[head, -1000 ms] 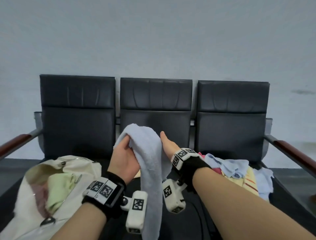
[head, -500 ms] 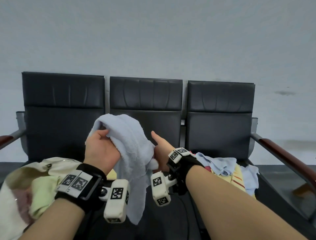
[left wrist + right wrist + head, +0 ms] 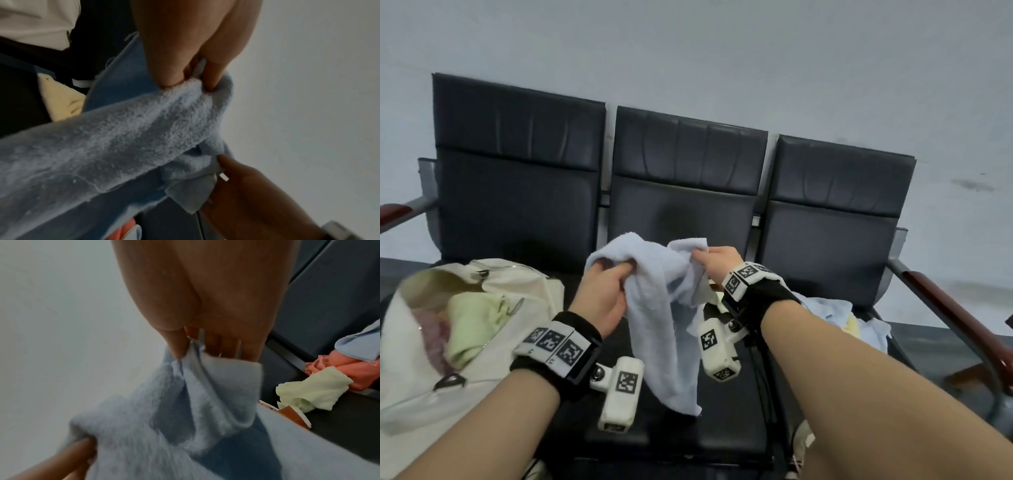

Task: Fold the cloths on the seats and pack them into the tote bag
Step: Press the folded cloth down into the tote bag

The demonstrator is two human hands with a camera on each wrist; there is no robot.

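Hands (image 3: 602, 291) (image 3: 717, 263) on blue towel (image 3: 664, 318)

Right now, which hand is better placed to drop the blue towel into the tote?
Left hand: it grips the light blue terry towel beside the cream canvas tote bag; right hand is farther away.

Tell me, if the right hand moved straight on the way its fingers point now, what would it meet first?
Probably the blue towel that the right hand already pinches; beyond it comes the left hand. Depth is unclear.
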